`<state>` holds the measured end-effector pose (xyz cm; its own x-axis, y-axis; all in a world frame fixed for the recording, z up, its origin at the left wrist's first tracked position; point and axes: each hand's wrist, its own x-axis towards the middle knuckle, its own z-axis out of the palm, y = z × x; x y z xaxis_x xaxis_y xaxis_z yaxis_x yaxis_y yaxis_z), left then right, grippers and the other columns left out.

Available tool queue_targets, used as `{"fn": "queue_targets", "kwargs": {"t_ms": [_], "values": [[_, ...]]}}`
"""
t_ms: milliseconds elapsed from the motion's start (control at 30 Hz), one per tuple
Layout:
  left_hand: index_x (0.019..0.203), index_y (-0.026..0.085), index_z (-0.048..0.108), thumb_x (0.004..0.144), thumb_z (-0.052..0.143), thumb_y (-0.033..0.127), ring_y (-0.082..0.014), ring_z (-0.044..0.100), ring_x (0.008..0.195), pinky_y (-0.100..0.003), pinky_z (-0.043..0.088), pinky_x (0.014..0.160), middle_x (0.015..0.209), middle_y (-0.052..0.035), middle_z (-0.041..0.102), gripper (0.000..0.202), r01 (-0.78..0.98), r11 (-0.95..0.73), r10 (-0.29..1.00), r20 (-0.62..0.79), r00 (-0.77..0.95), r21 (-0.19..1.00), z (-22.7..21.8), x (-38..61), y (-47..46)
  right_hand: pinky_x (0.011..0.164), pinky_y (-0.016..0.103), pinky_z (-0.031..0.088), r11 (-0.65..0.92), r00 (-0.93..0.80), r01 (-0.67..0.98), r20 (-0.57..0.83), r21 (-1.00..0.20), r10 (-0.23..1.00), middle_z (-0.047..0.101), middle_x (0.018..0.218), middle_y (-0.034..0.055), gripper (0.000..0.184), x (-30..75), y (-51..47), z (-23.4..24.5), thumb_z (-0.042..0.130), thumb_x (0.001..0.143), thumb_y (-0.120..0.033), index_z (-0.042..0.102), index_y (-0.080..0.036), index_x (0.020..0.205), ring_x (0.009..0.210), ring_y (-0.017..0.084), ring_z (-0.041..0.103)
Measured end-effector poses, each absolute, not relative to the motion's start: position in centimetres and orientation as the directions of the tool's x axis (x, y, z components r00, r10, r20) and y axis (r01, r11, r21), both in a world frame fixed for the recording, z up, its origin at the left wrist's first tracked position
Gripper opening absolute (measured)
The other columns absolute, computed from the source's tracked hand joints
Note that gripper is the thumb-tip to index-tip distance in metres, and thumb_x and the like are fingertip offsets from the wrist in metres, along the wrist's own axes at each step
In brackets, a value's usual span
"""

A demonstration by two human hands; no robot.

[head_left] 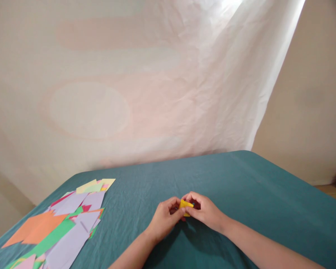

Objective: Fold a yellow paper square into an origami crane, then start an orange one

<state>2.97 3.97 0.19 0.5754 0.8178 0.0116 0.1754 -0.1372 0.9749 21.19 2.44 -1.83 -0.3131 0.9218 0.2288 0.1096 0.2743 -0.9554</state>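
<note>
The left hand [164,218] and right hand [208,212] pinch a folded yellow paper [186,204] over the table [257,201], coloured sheets [70,239] along its left edge.

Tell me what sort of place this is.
Probably an indoor papercraft spot: a cloth-covered table, loose coloured paper heaped at its left side, and a small folded yellow paper between the left hand and right hand.

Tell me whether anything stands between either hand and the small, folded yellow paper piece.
Nothing visible does: the left hand and right hand both pinch the small, folded yellow paper piece. The loose, multicoloured paper sheets lie apart from them, to the left on the teal cloth.
</note>
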Motion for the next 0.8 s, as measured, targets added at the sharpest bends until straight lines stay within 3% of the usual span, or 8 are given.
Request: {"fn": "queue_targets", "kwargs": {"t_ms": [200,433,667,800], "values": [[0.081,0.013,0.063,0.083,0.057,0.036,-0.0136,0.059,0.065,-0.022,0.043,0.061,0.073,-0.0042,0.065,0.024,0.188,-0.174,0.804,0.029,0.593,0.967,0.1,2.7,4.1,0.070,0.024,0.042,0.314,-0.406,0.129,0.239,-0.941,0.882,0.059,0.097,0.0036,0.017,21.6,2.2,-1.2,0.059,0.081,-0.032,0.052,-0.018,0.077,0.081,0.015,0.054],[0.081,0.013,0.060,0.085,0.054,0.038,-0.0136,0.060,0.062,-0.023,0.046,0.062,0.069,-0.0037,0.065,0.025,0.196,-0.169,0.849,0.041,0.527,0.966,-0.8,3.0,4.5,0.060,0.021,0.038,0.346,-0.272,0.326,0.263,-0.880,0.926,0.055,0.075,-0.0020,0.010,21.3,2.7,-2.3,0.059,0.081,-0.028,0.055,-0.018,0.078,0.067,0.012,0.049],[0.084,0.015,0.056,0.078,0.063,0.032,-0.0154,0.064,0.066,-0.023,0.046,0.059,0.074,-0.0037,0.066,0.019,0.164,-0.089,0.854,-0.010,0.520,0.982,-1.2,3.2,4.8,0.061,0.022,0.042,0.274,-0.220,0.244,0.222,-0.930,0.950,0.059,0.079,-0.0009,0.009,21.2,3.0,-3.1,0.059,0.081,-0.025,0.054,-0.019,0.085,0.068,0.013,0.054],[0.080,0.015,0.056,0.078,0.060,0.028,-0.0139,0.061,0.061,-0.023,0.045,0.058,0.069,-0.0022,0.064,0.014,0.205,-0.127,0.873,0.012,0.488,0.971,-1.3,3.3,4.8,0.065,0.023,0.044,0.263,-0.233,0.153,0.223,-0.953,0.946,0.062,0.082,0.0005,0.016,21.0,3.0,-2.9,0.060,0.081,-0.026,0.052,-0.019,0.094,0.075,0.014,0.057]]}}
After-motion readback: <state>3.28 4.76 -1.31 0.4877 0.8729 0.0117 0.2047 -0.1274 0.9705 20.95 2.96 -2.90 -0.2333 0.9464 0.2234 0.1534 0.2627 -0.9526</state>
